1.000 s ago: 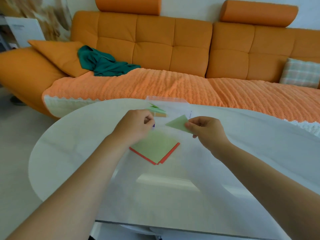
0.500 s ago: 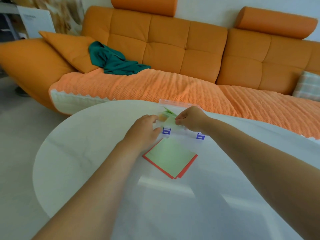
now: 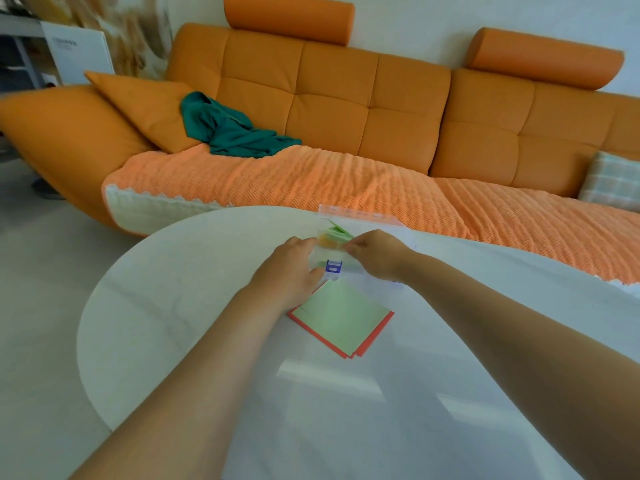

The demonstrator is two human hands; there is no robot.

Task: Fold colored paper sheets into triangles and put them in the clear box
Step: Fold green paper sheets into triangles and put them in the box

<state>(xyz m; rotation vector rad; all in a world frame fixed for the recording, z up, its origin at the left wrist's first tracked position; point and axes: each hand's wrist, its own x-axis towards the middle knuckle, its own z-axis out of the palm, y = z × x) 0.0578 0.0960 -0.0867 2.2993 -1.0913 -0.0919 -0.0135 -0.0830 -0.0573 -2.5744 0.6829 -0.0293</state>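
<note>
The clear box [image 3: 320, 259] with a blue latch [image 3: 333, 267] stands on the white table [image 3: 194, 306], its lid [image 3: 360, 215] tipped open behind it. Folded green [image 3: 338, 231] and orange [image 3: 327, 241] pieces lie inside. My left hand [image 3: 294, 268] grips the box's left side, thumb at the front. My right hand [image 3: 377, 254] reaches over the box from the right and pinches a pale green folded triangle [image 3: 337, 253] low in the opening. A stack of flat sheets [image 3: 341, 315], light green on top of red, lies just in front of the box.
An orange sofa [image 3: 346, 109] with a ribbed orange throw runs behind the table. A teal cloth [image 3: 232, 129] and an orange cushion [image 3: 145, 105] lie on it, with a plaid pillow [image 3: 609, 181] at the right. The table's rounded edge curves off to the left.
My right hand has carried the green triangle from above the table forward into the box. My left hand has moved to the box's side and holds it. The view shifted closer.
</note>
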